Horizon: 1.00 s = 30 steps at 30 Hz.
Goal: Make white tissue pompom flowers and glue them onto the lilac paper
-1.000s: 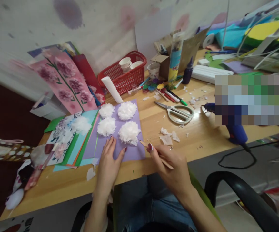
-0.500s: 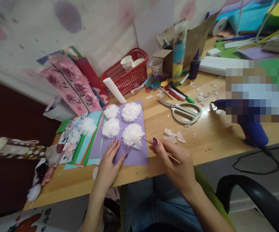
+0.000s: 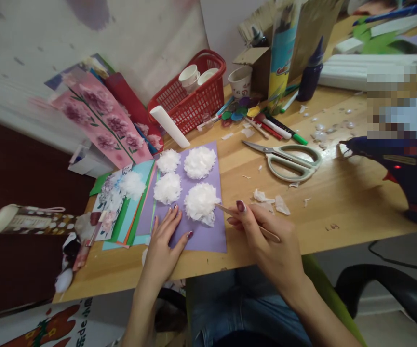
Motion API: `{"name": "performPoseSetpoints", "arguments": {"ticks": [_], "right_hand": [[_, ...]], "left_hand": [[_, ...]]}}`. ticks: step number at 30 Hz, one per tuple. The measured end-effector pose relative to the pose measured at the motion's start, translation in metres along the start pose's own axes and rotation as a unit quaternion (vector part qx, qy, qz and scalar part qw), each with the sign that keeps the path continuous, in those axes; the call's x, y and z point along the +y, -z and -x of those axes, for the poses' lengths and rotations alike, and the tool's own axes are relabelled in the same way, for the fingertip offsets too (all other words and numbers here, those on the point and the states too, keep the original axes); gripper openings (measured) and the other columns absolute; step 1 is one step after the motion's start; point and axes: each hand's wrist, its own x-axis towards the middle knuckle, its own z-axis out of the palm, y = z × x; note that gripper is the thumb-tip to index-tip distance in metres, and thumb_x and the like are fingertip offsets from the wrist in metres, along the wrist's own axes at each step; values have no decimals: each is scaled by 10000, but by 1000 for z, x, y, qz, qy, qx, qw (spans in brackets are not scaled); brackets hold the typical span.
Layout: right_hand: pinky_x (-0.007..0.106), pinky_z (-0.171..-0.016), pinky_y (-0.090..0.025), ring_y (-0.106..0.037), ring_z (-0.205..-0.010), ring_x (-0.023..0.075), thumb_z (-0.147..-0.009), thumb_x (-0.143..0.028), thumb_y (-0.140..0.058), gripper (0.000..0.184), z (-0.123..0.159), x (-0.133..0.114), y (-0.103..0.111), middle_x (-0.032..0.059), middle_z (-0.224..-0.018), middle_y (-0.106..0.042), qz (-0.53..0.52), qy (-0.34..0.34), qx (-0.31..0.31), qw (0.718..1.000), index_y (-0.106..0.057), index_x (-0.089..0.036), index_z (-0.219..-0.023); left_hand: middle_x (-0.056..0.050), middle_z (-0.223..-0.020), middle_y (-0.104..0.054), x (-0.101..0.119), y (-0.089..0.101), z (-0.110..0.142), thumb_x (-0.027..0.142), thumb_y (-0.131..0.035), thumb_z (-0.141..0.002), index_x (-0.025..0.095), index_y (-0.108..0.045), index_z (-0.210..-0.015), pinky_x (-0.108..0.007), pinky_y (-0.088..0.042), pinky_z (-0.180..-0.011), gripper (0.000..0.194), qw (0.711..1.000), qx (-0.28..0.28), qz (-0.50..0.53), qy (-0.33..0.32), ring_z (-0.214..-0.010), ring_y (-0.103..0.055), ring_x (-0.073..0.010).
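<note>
- Change since the earlier frames: the tip of the wooden stick [image 3: 248,219] has shifted from just off the lower-right flower [image 3: 201,202] to its right edge. The left hand [image 3: 165,238] has stayed on the purple sheet [image 3: 213,241].
- Far left, rear: the pink flower picture [image 3: 103,118] stands tilted near the wall.
- Left: the coloured sheets [image 3: 132,226] lie fanned, with their right side against the left side of the purple sheet.
- Left hand: open, palm down, fingers spread, on the lower part of the purple sheet, below the lower-left flower [image 3: 167,188].
- Centre: the purple sheet lies flat, bearing four white flowers in two rows. Its lower edge sits short of the table's front edge; a strip of wood runs between them.
- Centre, rear: the white tube [image 3: 170,126] leans in front of the red basket [image 3: 203,108].
- Right hand [image 3: 266,236]: closed, gripping the wooden stick between thumb and fingers, beyond the right edge of the purple sheet.
- Right: the scissors [image 3: 295,161] lie behind the paper scraps [image 3: 282,206], both well apart from the sheet's right edge. Wood surface extends from the scraps toward the glue gun [image 3: 399,164].
</note>
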Motion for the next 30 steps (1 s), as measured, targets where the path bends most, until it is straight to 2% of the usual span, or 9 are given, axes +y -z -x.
{"name": "performPoseSetpoints", "arguments": {"ticks": [8,13,15,17,19,20,22,26,30], "right_hand": [[186,-491,-472,-689,-578,116,-996,-346,-539,349,-1,0,4,-12,-646,-718,-7,-18,5,1000,-681,-207,-709],[186,-521,-523,-730,-628,144,-978,-399,-561,302,4,2,9,1,-690,-753,7,-35,23,999,-739,-225,-806],[197,-556,-546,-741,-656,155,-966,-444,-570,298,6,5,11,11,-741,-776,8,-58,34,998,-770,-235,-894],[211,-625,-564,-743,-667,156,-948,-484,-586,311,9,7,11,13,-773,-785,-3,-85,54,995,-781,-244,-913],[239,-697,-574,-738,-658,162,-924,-519,-607,326,10,10,10,14,-787,-786,-25,-113,75,990,-782,-245,-897],[260,-733,-576,-738,-662,171,-911,-534,-620,332,11,10,9,16,-795,-786,-36,-126,82,988,-780,-243,-899],[309,-812,-572,-739,-684,194,-891,-564,-630,356,13,11,8,21,-786,-782,-47,-148,95,983,-778,-240,-904],[377,-893,-550,-728,-694,218,-875,-614,-614,410,13,9,7,19,-720,-758,-37,-175,105,978,-777,-238,-874],[423,-869,-552,-717,-703,241,-865,-619,-618,413,11,3,7,30,-739,-763,-14,-156,110,982,-778,-238,-863]], "left_hand": [[-96,-1493,-526,5,13,0,339,-540,-955,244,-630,-1315,-476,-418,-1147,383,999,-1,40,10,-1384,-489,-253],[-95,-1438,-580,-13,47,-4,262,-535,-923,229,-698,-1191,-390,-515,-1055,315,981,148,102,67,-1316,-563,-236],[-125,-1280,-687,-31,66,-11,317,-617,-856,181,-705,-1130,-357,-580,-943,318,961,209,123,130,-1157,-675,-245],[-106,-931,-776,-54,83,-22,396,-645,-798,135,-706,-1054,-316,-620,-735,371,942,244,92,211,-823,-757,-225],[-26,-593,-695,-78,97,-37,476,-579,-813,120,-709,-999,-269,-541,-477,422,932,236,33,271,-472,-656,-178],[-3,-527,-654,-89,101,-46,483,-553,-820,124,-713,-983,-256,-494,-424,425,932,231,20,278,-402,-601,-164],[-15,-592,-693,-109,106,-64,428,-586,-785,146,-729,-950,-255,-495,-461,357,939,212,-1,271,-447,-619,-166],[-107,-1028,-761,-135,107,-95,271,-614,-711,144,-743,-976,-338,-551,-801,320,948,199,-57,241,-819,-709,-232],[-110,-1092,-748,-147,109,-112,235,-652,-673,159,-763,-955,-379,-486,-972,313,958,169,-77,219,-1033,-666,-280]]}}
